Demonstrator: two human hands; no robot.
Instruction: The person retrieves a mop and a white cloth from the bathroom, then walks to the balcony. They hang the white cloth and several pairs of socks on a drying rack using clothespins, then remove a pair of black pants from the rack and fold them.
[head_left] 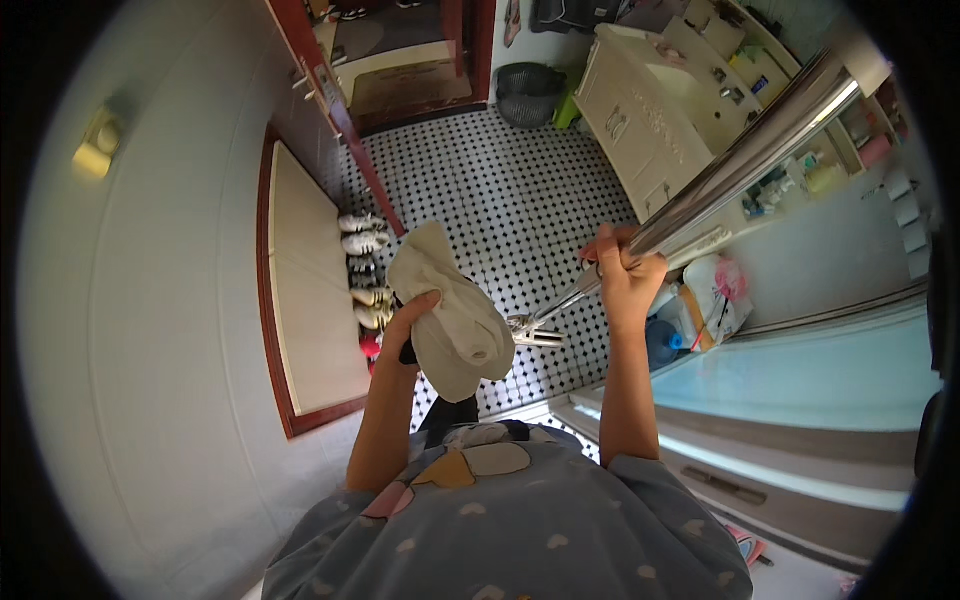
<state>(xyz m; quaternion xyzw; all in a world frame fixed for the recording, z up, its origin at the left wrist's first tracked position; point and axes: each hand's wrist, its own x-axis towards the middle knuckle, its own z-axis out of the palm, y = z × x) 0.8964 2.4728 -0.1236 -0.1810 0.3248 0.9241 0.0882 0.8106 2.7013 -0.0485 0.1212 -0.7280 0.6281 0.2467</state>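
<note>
My left hand point(412, 318) is closed on an off-white cap point(440, 310), thumb on top and the other fingers hidden beneath it. The cap is held in front of my body, soft and partly folded. My right hand point(630, 280) is wrapped round a shiny metal pole point(755, 155). Its thick part slants up to the right, and a thinner rod runs down from my hand toward the cap. At that lower end a metal clip-like fitting point(535, 332) sits close to the cap's right edge; whether they touch, I cannot tell.
An open red-framed door point(345, 125) stands ahead. Several shoes point(366, 242) line the left wall on the black-and-white tiled floor point(470, 160). A cream washbasin cabinet point(630, 130), dark basket point(527, 95), blue water jug point(661, 343) and plastic bag point(715, 290) are ahead and right.
</note>
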